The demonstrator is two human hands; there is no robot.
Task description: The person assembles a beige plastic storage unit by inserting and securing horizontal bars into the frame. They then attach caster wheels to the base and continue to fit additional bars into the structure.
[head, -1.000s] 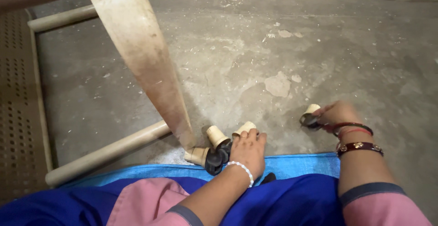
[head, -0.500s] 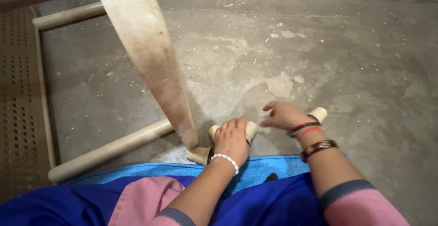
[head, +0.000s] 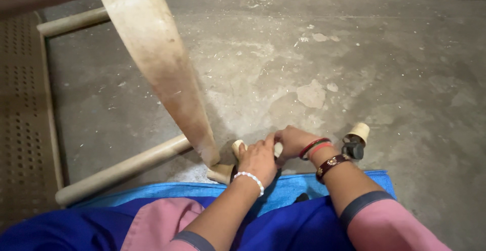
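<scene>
Low in the frame's centre, my left hand (head: 259,161) and right hand (head: 292,142) close together over small beige cardboard bobbins (head: 237,147); exact grip hidden. Another beige cone with black thread (head: 356,138) lies right. Bare grey concrete floor (head: 314,58) opens above; the worn wooden frame leg (head: 162,73) crowds the left.

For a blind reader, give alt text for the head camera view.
Both hands, left hand and right hand, meet over small tan cones on a concrete floor, beside a wooden frame leg. Another cone stands right.
</scene>
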